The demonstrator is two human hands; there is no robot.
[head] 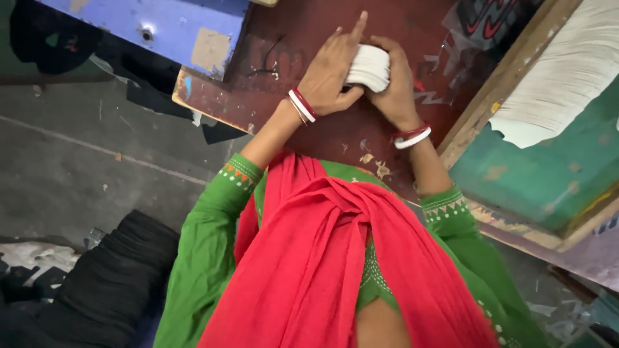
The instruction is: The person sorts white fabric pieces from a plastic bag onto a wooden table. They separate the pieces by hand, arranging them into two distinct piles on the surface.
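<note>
Holding the small white stack of folded paper sheets (pixel 369 67) between us on the dark red worktop (pixel 303 38), our left hand (pixel 330 71) presses its near-left side, index finger raised; our right hand (pixel 394 84) clasps its right edge.

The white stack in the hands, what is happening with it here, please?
A person in green sleeves and a red scarf holds a small stack of white sheets on a worn dark red table. The left hand lies over it with one finger pointing out, and the right hand grips its other side. A bigger white pile lies to the right.
</note>
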